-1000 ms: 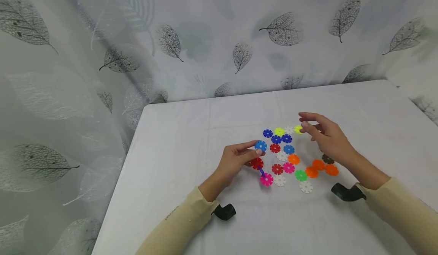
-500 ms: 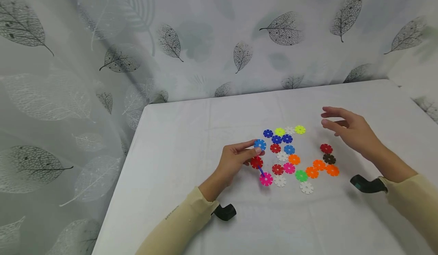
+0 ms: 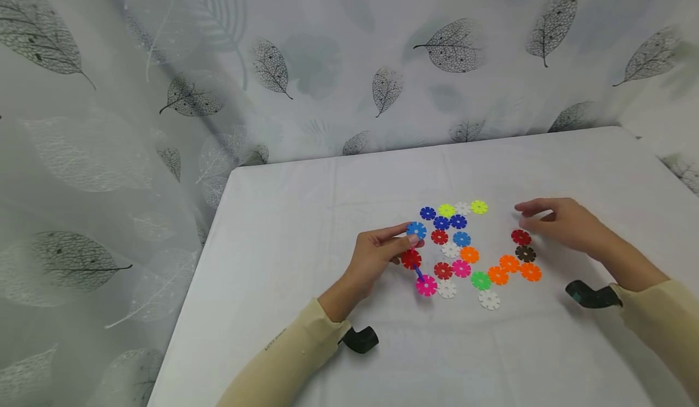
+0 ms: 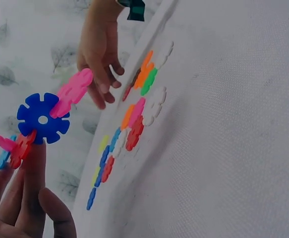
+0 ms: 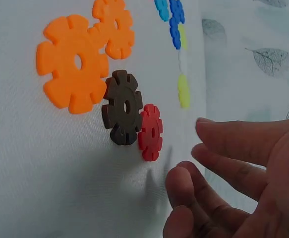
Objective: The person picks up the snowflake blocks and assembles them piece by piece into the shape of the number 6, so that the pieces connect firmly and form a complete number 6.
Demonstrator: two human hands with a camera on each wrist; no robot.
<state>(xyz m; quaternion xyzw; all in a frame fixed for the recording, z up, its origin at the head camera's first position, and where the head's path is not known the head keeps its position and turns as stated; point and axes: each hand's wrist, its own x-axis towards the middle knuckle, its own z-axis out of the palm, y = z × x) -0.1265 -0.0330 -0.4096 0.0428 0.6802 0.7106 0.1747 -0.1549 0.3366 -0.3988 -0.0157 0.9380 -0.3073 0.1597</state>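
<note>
Left fingers point(image 3: 397, 247) pinch linked discs point(image 4: 31, 119); parted, empty right fingers point(image 5: 238, 141) seem clear of the outermost red disc point(image 5: 150, 143).

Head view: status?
Left grip pinching multicoloured chain of notched plastic discs, off white table. Right grip empty, near red notched plastic disc. More notched plastic discs between.

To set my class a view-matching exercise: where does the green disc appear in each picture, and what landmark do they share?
Head: the green disc is right of centre, below mid-height, left of the orange clump.
Left wrist: the green disc is upper centre, nearly edge-on, beside the orange clump.
Right wrist: not in it.
Shared landmark: the orange clump, upper left in the right wrist view.
</note>
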